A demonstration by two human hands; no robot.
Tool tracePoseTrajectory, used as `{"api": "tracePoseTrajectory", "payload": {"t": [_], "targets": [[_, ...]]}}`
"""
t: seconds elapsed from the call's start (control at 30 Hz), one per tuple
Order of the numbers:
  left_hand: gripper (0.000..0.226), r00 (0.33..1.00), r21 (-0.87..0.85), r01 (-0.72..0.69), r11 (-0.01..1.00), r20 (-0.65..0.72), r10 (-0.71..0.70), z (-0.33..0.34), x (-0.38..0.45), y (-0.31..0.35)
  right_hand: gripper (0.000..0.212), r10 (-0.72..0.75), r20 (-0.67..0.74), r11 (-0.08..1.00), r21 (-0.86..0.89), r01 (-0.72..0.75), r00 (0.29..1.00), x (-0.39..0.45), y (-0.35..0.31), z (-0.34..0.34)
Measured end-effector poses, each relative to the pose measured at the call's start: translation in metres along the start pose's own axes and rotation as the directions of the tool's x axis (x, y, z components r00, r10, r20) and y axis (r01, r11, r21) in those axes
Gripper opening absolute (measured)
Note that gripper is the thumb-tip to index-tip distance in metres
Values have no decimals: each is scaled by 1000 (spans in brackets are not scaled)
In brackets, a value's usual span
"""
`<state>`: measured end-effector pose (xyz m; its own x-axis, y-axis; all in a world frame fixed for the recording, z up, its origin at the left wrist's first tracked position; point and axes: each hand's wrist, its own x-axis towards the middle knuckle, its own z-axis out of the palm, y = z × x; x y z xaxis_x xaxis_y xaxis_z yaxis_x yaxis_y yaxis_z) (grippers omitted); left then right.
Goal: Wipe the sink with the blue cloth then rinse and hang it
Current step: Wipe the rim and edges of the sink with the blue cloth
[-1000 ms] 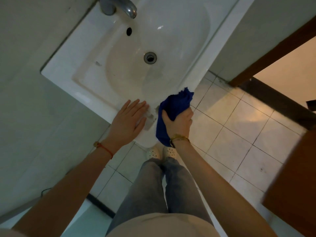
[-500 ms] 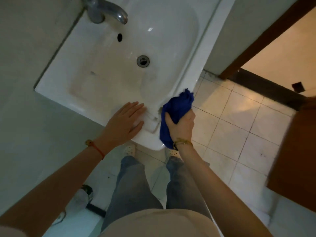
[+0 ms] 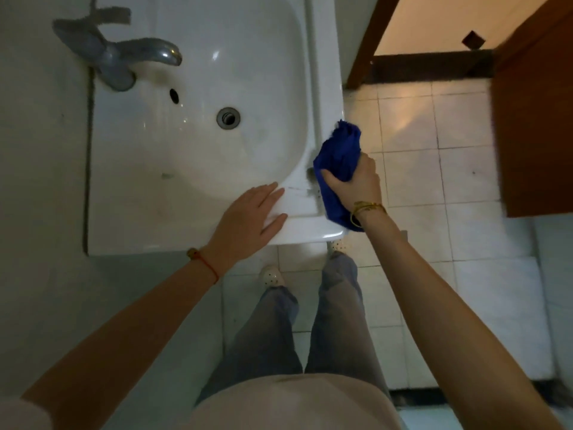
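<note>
Cloth (image 3: 338, 156) shifted to sink (image 3: 325, 88) right rim, right hand (image 3: 356, 181) gripping; left hand (image 3: 248, 221) flat.

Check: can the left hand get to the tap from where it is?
Probably yes. The left hand lies flat and empty on the sink front rim; only open basin lies between it and the tap.

Head-worn camera, steeply downward, close above sink (image 3: 192, 212)
</note>
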<state>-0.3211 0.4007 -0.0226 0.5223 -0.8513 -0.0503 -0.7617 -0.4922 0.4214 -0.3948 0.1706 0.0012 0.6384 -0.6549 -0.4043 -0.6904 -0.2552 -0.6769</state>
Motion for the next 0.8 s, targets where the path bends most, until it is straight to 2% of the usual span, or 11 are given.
{"api": "tracePoseTrajectory", "payload": {"t": [0.13,0.23,0.37,0.47,0.6,0.73,0.8], "targets": [[58,1000,-26,-7,1000,19,7,-1,-1,-5,75,42,-24,998,48,-41,999,-55,30,10],[56,1000,-58,-4,998,10,5,-1,-1,-3,71,67,-51,997,48,-64,996,-59,32,13],[55,1000,-69,-12,998,3,12,-1,-1,-4,66,15,-55,996,-85,-20,998,-21,10,10],[54,1000,-75,-18,997,-6,17,0,-2,-5,73,7,-87,990,-138,-20,996,-1,-3,12],[54,1000,-85,-9,996,-8,9,0,-3,-6,73,-33,-127,981,-194,7,991,-32,11,17],[55,1000,-95,1,995,5,0,-2,-4,-5,68,16,-145,997,-77,-28,989,-74,25,19],[56,1000,-89,2,996,23,0,-5,-6,-7,66,45,-111,995,-81,-54,993,-69,22,16]]}}
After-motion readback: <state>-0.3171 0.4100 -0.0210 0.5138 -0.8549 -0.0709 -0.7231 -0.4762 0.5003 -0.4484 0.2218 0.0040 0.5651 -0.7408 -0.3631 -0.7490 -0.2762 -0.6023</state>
